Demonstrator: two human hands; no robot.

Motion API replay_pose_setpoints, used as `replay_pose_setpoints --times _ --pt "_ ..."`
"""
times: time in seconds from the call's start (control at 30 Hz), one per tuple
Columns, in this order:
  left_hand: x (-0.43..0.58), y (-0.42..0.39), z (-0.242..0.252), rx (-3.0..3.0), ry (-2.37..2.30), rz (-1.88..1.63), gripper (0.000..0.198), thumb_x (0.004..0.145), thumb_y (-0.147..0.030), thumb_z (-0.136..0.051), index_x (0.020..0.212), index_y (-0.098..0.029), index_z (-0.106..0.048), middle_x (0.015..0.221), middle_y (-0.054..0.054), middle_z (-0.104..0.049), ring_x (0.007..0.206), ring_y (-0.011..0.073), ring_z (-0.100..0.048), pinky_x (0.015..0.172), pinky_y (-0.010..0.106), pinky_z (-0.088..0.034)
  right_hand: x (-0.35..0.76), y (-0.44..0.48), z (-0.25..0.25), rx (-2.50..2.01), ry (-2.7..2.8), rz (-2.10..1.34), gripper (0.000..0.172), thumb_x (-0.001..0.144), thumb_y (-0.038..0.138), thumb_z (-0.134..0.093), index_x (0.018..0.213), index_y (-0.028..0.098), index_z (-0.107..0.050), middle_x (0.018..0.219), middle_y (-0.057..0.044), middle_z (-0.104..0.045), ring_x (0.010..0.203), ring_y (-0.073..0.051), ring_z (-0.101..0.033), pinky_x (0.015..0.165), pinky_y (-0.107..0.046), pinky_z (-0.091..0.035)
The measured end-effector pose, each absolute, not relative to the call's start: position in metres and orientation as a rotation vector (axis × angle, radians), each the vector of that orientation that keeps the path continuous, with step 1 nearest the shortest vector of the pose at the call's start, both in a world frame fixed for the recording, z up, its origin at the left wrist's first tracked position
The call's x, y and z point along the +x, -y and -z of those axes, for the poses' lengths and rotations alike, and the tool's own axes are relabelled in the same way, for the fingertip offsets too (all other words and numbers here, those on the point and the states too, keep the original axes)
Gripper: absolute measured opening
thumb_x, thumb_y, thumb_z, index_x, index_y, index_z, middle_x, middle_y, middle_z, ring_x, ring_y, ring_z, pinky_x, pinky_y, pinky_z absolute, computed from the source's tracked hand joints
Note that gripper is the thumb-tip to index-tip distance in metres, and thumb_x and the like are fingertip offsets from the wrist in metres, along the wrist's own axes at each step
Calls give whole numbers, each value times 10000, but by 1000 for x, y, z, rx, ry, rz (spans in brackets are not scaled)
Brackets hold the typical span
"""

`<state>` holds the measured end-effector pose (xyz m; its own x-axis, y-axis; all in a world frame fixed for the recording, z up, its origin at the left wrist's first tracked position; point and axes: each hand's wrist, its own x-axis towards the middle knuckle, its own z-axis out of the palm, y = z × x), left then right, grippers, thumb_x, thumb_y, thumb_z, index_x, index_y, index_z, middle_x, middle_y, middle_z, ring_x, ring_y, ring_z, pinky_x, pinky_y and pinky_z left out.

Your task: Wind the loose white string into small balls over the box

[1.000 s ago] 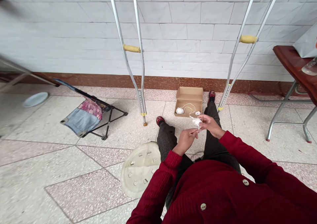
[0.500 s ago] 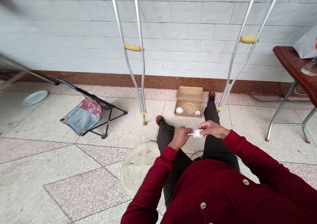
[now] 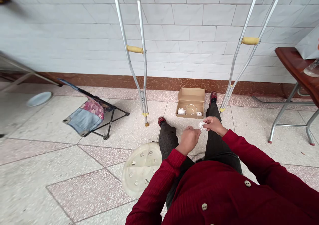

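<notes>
Sitting before a tiled wall (image 3: 174, 29), I see a brown surface (image 3: 286, 57) off to my right and crutches (image 3: 136, 52) standing ahead, a cardboard box (image 3: 190, 102) between them holding two string balls (image 3: 181, 111). My right hand (image 3: 214, 125) pinches a small white string ball (image 3: 202, 125) above my knees; my left hand (image 3: 188, 140), half open, hovers just beside it.

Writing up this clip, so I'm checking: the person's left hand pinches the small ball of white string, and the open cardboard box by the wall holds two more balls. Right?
Not quite. The head view shows the right hand pinching the small ball of white string; the left hand is only beside it. The open cardboard box by the wall does hold two more balls.
</notes>
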<state>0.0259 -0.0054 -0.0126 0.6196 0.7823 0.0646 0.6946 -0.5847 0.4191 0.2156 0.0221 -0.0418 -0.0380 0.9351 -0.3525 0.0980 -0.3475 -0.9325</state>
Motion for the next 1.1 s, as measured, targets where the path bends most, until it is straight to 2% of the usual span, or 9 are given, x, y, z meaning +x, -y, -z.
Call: replay_pose_setpoints --times 0.17,0.33,0.43,0.53,0.67,0.77,0.9,1.1 --pt "6 19 34 2204 -1128 -371 372 967 -268 -430 659 -193 -624 634 -5 -654 635 136 -591 1004 339 -400 222 -13 17 -1420 1095 -1554 296 581 287 -810 809 146 -685 720 3 -658 582 -94 -598 477 -199 -539" --pt "-2 11 43 2131 -1068 -351 297 919 -205 -477 703 -187 -679 756 22 -716 756 159 -630 918 317 -431 214 8 3 -1211 1196 -1915 342 599 308 -820 877 142 -710 790 -38 -705 623 -119 -633 490 -206 -538" --pt "-2 -4 39 2295 -1008 -277 265 915 -181 -484 744 -196 -686 776 15 -724 782 153 -635 1011 360 -370 210 18 7 -1185 1298 -2087 320 576 278 -825 837 128 -718 721 -32 -698 566 -114 -614 436 -190 -502" --pt "3 -17 28 2473 -978 -214 240 934 -242 -500 785 -208 -685 787 19 -721 797 157 -637 1049 389 -335 212 20 19 -1302 1373 -2142 244 556 210 -807 758 129 -697 594 -1 -654 464 -106 -576 368 -183 -459" --pt "19 -17 6 2663 -1018 -177 244 922 -226 -510 761 -173 -685 731 67 -692 753 187 -633 1038 414 -344 216 8 42 -1531 1355 -2021 237 500 140 -807 642 148 -617 480 21 -599 376 -119 -551 322 -199 -436" --pt "31 -5 -2 2716 -1024 -218 250 917 -196 -494 764 -144 -684 733 95 -685 758 208 -635 1030 429 -351 214 -6 54 -1650 1325 -1742 270 504 135 -810 621 164 -568 438 40 -559 364 -121 -547 307 -187 -407" --pt "31 7 8 2554 -1133 -344 276 944 -214 -455 794 -153 -679 756 86 -697 742 197 -635 1000 412 -380 209 -18 56 -1566 1249 -1420 263 587 262 -810 694 158 -593 550 22 -618 426 -96 -562 370 -191 -467" --pt "3 11 29 2255 -1146 -417 339 967 -259 -438 707 -186 -642 691 4 -686 687 141 -612 998 350 -388 214 -15 24 -1382 1067 -1555 344 604 376 -823 818 158 -664 741 -8 -672 623 -127 -645 488 -216 -548"
